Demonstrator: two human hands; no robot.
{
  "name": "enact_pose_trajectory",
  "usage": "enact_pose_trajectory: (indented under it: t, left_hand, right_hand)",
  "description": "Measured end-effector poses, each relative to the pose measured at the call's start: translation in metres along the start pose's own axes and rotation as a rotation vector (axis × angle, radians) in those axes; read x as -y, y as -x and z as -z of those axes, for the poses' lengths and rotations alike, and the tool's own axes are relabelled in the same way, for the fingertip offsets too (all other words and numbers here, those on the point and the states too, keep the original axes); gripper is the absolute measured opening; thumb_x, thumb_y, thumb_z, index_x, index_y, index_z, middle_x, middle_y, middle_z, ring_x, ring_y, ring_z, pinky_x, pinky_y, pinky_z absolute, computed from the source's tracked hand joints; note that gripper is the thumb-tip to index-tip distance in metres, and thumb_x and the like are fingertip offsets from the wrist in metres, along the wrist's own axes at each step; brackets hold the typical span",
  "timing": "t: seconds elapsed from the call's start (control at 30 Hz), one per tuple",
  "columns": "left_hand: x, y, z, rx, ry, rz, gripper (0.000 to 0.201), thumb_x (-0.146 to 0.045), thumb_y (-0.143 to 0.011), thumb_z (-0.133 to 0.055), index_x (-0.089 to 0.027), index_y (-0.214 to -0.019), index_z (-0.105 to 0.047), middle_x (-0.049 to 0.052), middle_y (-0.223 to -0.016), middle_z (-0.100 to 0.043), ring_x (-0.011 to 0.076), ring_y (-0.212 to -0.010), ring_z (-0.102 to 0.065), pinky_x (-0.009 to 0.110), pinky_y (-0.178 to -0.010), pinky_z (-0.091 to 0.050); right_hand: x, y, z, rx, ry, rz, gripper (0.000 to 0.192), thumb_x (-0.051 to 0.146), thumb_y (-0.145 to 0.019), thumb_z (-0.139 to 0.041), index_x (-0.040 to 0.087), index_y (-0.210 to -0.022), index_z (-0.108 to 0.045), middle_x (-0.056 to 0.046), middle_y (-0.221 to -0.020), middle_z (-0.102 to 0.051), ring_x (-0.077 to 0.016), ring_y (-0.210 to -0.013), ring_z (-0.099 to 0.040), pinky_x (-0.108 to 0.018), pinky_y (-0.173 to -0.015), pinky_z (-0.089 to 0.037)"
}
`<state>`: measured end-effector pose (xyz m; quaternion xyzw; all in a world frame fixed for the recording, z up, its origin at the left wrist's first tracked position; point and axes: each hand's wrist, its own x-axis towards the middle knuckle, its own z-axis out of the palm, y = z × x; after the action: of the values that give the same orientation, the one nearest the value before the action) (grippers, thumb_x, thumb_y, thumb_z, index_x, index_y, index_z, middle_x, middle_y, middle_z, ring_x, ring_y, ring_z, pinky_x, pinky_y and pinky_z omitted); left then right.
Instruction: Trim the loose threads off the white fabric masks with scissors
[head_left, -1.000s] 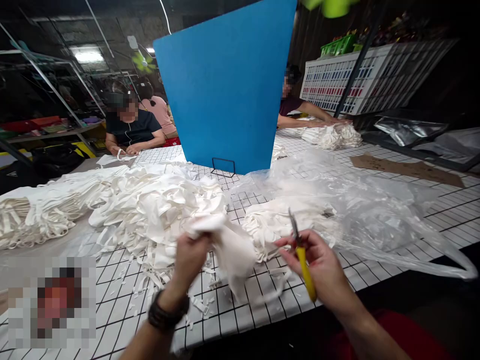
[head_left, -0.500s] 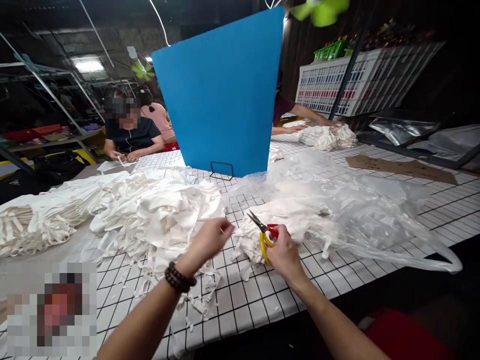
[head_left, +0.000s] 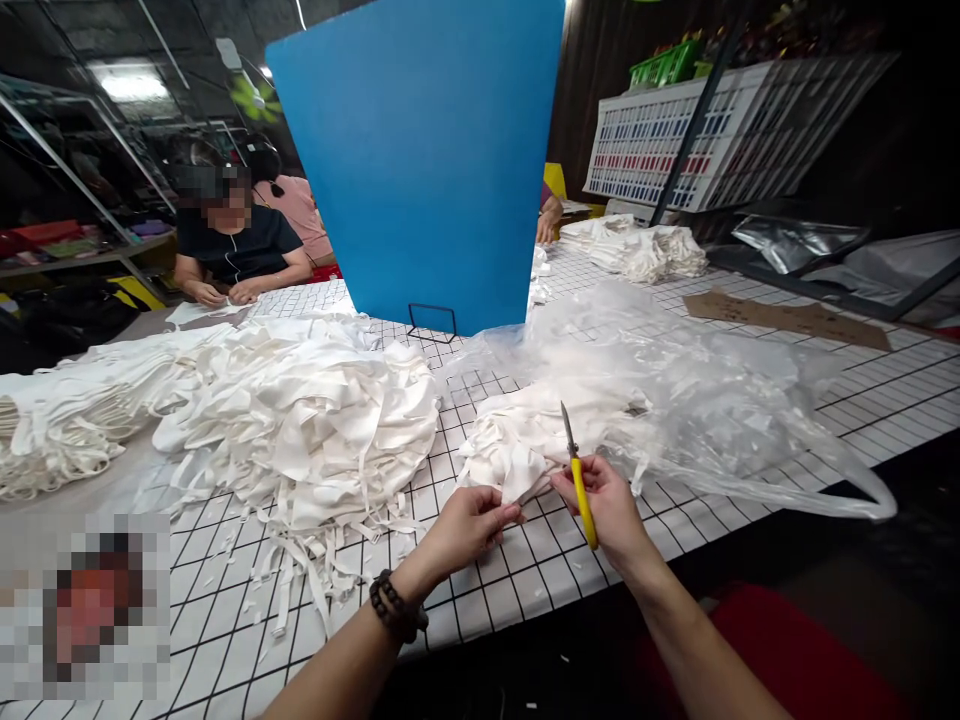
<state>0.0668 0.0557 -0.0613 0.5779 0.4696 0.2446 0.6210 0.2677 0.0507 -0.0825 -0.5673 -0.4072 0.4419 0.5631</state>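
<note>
My left hand is closed, thumb against fingers, on the edge of a white fabric piece at the near side of a small white fabric pile. Scissors with a yellow handle are in my right hand, their blades pointing up and away. The thumb and fingertips of that hand also meet near the fabric's edge; whether they pinch it I cannot tell. Left of my hands lies a larger heap of white strapped pieces, with loose strips at its front.
A clear plastic bag spreads to the right of the small pile. Behind stands a blue board on a wire stand. A co-worker sits at the far left; another person's hand shows beside the board. Brown cardboard lies at right.
My left hand has moved right and down from beside the large heap to the fabric piece. The right hand has turned the scissors more upright. The view has tilted down.
</note>
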Motion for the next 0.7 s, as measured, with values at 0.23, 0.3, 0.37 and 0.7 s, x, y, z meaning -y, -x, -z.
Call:
enact_pose_trajectory:
  t: [0.23, 0.3, 0.37, 0.7]
  left_hand:
    - [0.006, 0.015, -0.011, 0.128, 0.752, 0.243, 0.035, -0.035, -0.087, -0.065, -0.004, -0.104, -0.063, 0.009, -0.077, -0.069, 0.0099, -0.056, -0.063, 0.019, -0.055, -0.054]
    - [0.008, 0.014, -0.016, 0.108, 0.945, 0.335, 0.041, -0.038, -0.096, -0.049, 0.0, -0.102, -0.063, 0.012, -0.077, -0.069, 0.0116, -0.055, -0.066, 0.02, -0.056, -0.056]
    - [0.011, 0.012, -0.021, 0.108, 1.109, 0.389, 0.048, -0.039, -0.1, -0.038, 0.003, -0.097, -0.063, 0.014, -0.074, -0.069, 0.0127, -0.054, -0.067, 0.02, -0.055, -0.057]
    - [0.006, 0.012, -0.038, 0.028, 1.383, 0.356, 0.023, -0.031, -0.097, -0.05, -0.012, -0.097, -0.063, -0.002, -0.062, -0.063, 0.0055, -0.042, -0.059, 0.012, -0.04, -0.051]
  right_hand:
    - [0.027, -0.001, -0.021, 0.186, 0.371, 0.021, 0.04, 0.052, -0.068, -0.075, 0.021, -0.078, -0.051, 0.001, -0.066, -0.059, -0.0158, -0.057, -0.054, -0.026, -0.051, -0.038]
    - [0.036, -0.007, -0.037, 0.16, 0.644, 0.041, 0.039, 0.049, -0.066, -0.076, 0.022, -0.08, -0.052, -0.002, -0.071, -0.062, -0.0215, -0.067, -0.06, -0.028, -0.057, -0.04]
    - [0.041, -0.015, -0.051, 0.134, 0.778, 0.035, 0.036, 0.039, -0.065, -0.077, 0.021, -0.082, -0.051, -0.006, -0.077, -0.064, -0.0274, -0.078, -0.063, -0.032, -0.064, -0.042]
    - [0.043, -0.027, -0.046, 0.348, 0.452, -0.124, 0.023, 0.014, -0.067, -0.061, 0.022, -0.078, -0.043, 0.005, -0.058, -0.055, -0.0169, -0.052, -0.06, -0.026, -0.051, -0.045]
